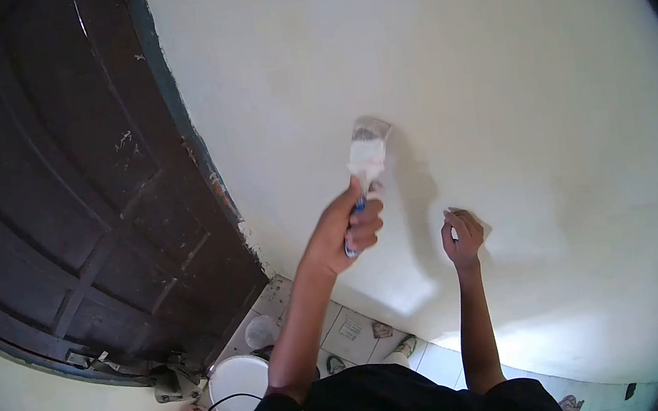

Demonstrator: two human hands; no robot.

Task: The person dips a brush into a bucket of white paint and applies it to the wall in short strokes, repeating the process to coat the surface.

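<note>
My left hand (346, 232) gripped the brush (367, 154), which jutted far and left of my curled right hand (464, 238), whether that held anything I couldn't tell.

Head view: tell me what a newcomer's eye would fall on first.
First, probably, the white-smeared flat brush with a blue handle, gripped in the left hand near the middle, before a smooth cream-white wall. Next, the dark brown panelled door filling the upper left. Then the right hand, curled at the wall, below and right of the brush.
</note>
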